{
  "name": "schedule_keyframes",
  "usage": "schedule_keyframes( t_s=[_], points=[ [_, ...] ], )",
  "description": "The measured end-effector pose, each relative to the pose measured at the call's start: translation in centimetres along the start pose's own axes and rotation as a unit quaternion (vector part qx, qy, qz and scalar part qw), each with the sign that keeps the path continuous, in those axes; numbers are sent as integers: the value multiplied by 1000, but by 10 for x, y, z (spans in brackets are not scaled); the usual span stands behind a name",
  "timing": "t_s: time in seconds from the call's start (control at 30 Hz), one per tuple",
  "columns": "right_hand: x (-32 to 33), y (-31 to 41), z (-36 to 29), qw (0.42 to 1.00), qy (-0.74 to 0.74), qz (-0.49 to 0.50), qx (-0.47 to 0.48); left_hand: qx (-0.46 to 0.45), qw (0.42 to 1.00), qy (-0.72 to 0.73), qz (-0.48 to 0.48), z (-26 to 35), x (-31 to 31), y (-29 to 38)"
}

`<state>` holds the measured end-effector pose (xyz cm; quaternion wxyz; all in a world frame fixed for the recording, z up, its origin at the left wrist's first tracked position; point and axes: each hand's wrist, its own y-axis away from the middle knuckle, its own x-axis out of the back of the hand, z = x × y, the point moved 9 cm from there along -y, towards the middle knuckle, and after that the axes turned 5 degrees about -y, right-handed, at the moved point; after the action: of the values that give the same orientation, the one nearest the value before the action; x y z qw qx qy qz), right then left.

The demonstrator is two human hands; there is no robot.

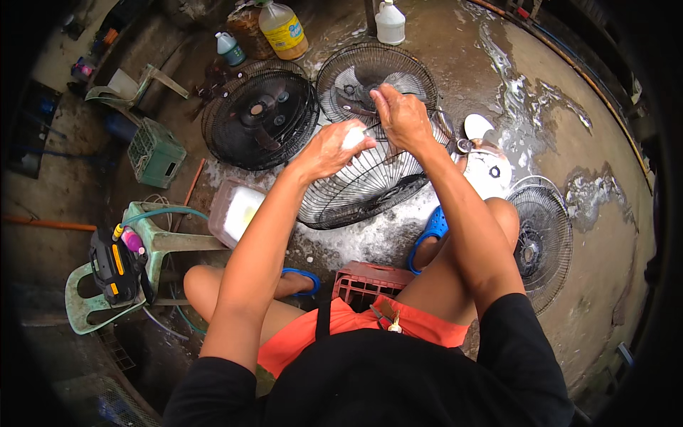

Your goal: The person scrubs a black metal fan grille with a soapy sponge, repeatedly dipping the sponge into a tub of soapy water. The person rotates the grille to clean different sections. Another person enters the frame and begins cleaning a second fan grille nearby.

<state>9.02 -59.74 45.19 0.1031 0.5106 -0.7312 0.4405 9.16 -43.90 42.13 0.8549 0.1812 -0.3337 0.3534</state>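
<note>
My left hand holds a white, foam-covered piece, probably a sponge, against the upper part of a black wire fan grille. My right hand is curled at that grille's top edge and appears to grip it; the fingers' contact is partly hidden. The grille stands tilted before me over suds on the wet floor. Just beyond it lies another fan grille with blades inside. To the left, more black grilles lie stacked with a dark fan blade on them.
A tub of suds stands left, beside a green plastic chair bearing a black-and-yellow device. White fan parts and another grille lie right. Jugs stand at the back. A red crate is between my legs.
</note>
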Motion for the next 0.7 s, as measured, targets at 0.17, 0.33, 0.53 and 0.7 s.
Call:
schedule_keyframes(
  t_s=[0.17, 0.33, 0.53, 0.7],
  points=[
    [28, -13, 25, 998, 16, -4, -59, 41, 991, -20, 124, -47, 15, 82],
    [-18, 13, -46, 989, 25, -114, 89, -26, 985, 1, 170, -18, 9, 54],
    [-27, 8, 25, 991, 62, -106, -58, -141, 980, -87, 107, 14, 20, 44],
    [4, -4, 52, 992, 37, -74, -98, 49, 996, -51, 55, -27, 28, 89]
  ],
)
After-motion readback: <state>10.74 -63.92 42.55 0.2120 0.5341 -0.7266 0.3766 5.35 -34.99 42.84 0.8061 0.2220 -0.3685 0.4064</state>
